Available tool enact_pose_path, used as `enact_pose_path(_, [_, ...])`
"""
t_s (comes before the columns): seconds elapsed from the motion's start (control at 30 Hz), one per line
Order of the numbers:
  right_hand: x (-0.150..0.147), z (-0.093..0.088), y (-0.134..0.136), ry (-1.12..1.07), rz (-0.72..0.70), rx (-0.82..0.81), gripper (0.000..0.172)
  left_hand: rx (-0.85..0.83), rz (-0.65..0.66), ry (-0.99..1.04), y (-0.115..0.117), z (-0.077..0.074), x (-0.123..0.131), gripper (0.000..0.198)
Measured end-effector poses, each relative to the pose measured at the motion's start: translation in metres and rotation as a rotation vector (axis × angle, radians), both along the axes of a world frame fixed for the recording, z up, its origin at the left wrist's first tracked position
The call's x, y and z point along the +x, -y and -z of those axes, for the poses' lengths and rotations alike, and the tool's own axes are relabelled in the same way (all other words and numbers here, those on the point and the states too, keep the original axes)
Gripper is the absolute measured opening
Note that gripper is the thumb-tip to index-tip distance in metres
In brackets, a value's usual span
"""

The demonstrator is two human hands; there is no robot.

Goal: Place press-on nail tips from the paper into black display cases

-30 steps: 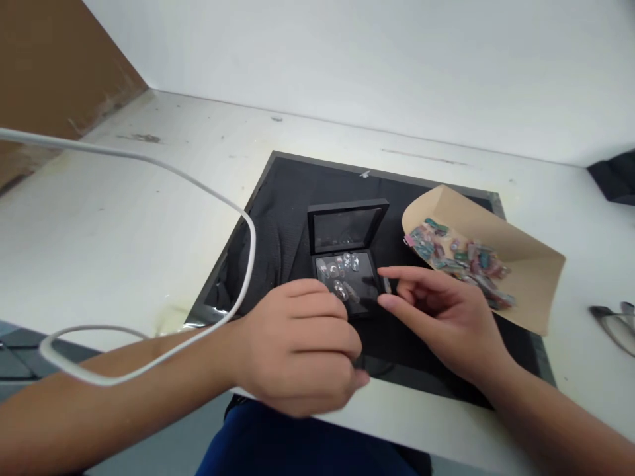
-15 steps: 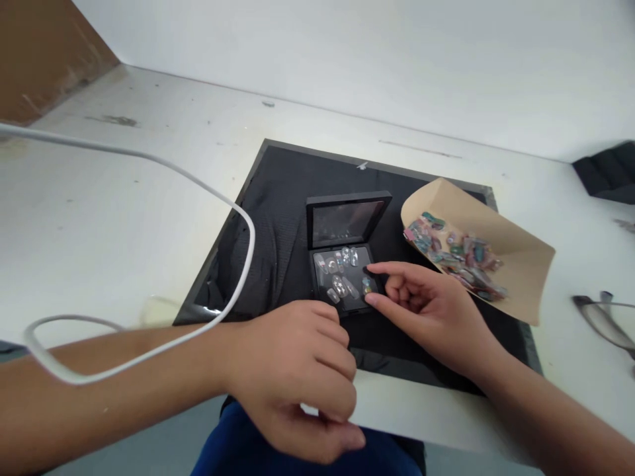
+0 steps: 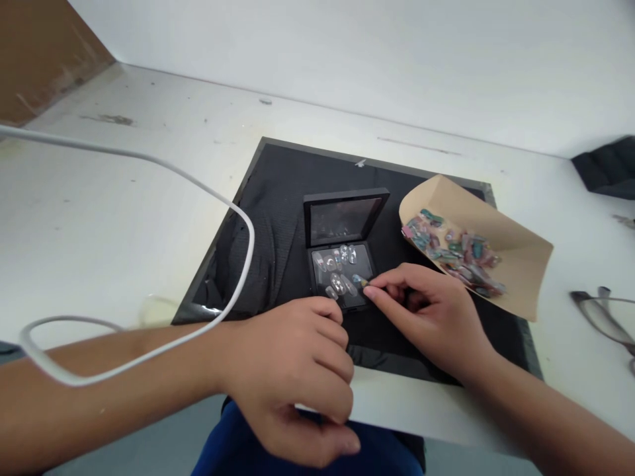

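Observation:
A small black case (image 3: 342, 248) stands with its windowed lid raised, several decorated false nails laid in rows on its dark pad. Between thumb and forefinger, my right hand (image 3: 434, 314) pinches the end of a bluish and yellow false nail (image 3: 360, 280) over the right part of that pad. My left hand (image 3: 297, 377) is loosely curled in front of the case, back upward and fingers bent together. A gap shows between its thumb and forefinger, with nothing in it; the fingertips are hidden.
A tan paper tray (image 3: 520, 264) holding many colourful false nails lies right of the case on a black mat (image 3: 278, 198). A white cable (image 3: 251, 251) loops over my left forearm. Glasses (image 3: 602, 320) and a black ridged object (image 3: 605, 168) sit far right.
My right thumb and forefinger have closed from apart onto the bluish and yellow false nail. That nail has turned and shifted slightly left. My left hand keeps its pose.

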State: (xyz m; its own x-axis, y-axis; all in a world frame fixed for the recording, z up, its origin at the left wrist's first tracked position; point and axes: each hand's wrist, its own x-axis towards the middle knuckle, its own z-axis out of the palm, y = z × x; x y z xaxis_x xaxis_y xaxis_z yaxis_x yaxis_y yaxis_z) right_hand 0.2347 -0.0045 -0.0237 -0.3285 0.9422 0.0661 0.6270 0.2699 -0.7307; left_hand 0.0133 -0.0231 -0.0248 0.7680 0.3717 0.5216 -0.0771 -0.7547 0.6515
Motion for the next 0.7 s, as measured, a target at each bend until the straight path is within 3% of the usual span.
enact_pose_path(0.2, [-0.0012,-0.001,0.0021,-0.023,-0.092,0.046,0.014,-0.031,0.016,-0.033,0.0018,0.0014,-0.0023,0.028])
enact_pose_path(0.4, [0.0003,0.0008,0.0011,-0.002,-0.034,0.006,0.016,-0.151,0.12,-0.021,0.0049,0.0054,-0.0078,0.047])
enact_pose_path(0.53, [-0.0002,-0.0011,0.001,0.049,-0.147,0.058,0.016,-0.18,0.15,-0.057,0.0052,0.0074,-0.0083,0.048])
enact_pose_path(0.7, [0.0011,-0.0019,0.0015,0.065,-0.179,0.068,0.017,-0.182,0.142,-0.041,0.004,0.0088,-0.0076,0.044])
